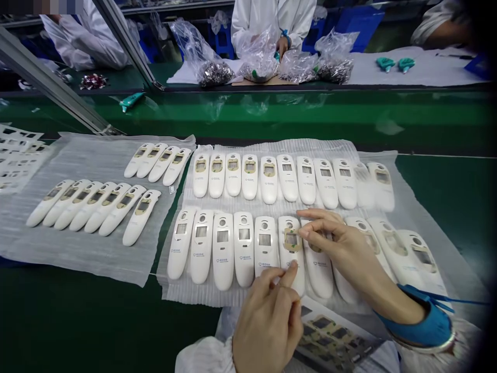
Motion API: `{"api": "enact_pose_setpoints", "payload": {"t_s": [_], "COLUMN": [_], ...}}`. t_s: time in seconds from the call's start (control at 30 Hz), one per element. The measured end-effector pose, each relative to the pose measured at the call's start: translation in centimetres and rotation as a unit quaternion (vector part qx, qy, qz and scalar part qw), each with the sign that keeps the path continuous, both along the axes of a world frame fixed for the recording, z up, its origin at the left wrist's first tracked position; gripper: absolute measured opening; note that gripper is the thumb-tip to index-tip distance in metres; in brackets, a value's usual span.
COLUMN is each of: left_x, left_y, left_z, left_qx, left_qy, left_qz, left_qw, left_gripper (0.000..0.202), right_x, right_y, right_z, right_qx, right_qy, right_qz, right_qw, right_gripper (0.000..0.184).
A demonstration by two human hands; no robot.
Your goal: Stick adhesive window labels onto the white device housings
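Observation:
White handheld plastic device casings lie in rows on a ribbed white foam sheet (202,295), each with a dark rectangular window. My right hand (341,248), with a blue cuff, reaches in from the right, its fingertips on a tan film frame (292,239) laid around one casing's window. That casing (291,264) stands between my hands. My left hand (267,326) is at the bottom, its thumb and fingertips at the casing's lower end. Whether they pinch anything is hard to tell. A printed sheet of tan frames (330,331) lies under my right forearm.
More casings lie on a second foam sheet (89,254) to the left, with a stack of die-cut sheets (19,158) beyond. A green conveyor belt (248,116) runs behind. Past it, co-workers in white coats (272,20) sit by plastic bags of metal parts (213,72).

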State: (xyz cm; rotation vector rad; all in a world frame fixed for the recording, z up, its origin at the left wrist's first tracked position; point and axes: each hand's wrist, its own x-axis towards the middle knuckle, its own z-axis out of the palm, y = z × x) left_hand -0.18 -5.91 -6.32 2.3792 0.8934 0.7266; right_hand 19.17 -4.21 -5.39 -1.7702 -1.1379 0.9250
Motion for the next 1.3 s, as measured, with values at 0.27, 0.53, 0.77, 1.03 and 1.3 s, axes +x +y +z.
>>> {"api": "enact_pose_setpoints", "payload": {"t_s": [0.27,0.53,0.77,1.03,1.3], "left_x": [0.27,0.44,0.42,0.58,0.94], "left_y": [-0.09,-0.10,-0.07,-0.09,0.12], "left_z": [0.33,0.45,0.56,0.61,0.66], "left_qx": [0.010,0.012,0.012,0.000,-0.012], "left_qy": [0.014,0.009,0.009,0.012,0.023], "left_qz": [0.011,0.018,0.018,0.014,0.025], "left_qw": [1.000,1.000,1.000,1.000,0.999], "left_gripper": [0.016,0.017,0.017,0.016,0.015], "right_x": [-0.16,-0.22,-0.02,-0.10,-0.21], "right_y": [0.11,0.41,0.31,0.36,0.49], "right_z": [0.15,0.22,0.18,0.04,-0.06], "right_qx": [-0.008,-0.016,-0.013,-0.009,-0.015], "right_qy": [-0.010,-0.006,-0.013,-0.041,-0.056], "right_qz": [0.013,0.014,0.015,0.024,0.024], "right_qw": [1.000,1.000,1.000,0.999,0.998], "right_gripper": [0.021,0.020,0.021,0.023,0.020]}}
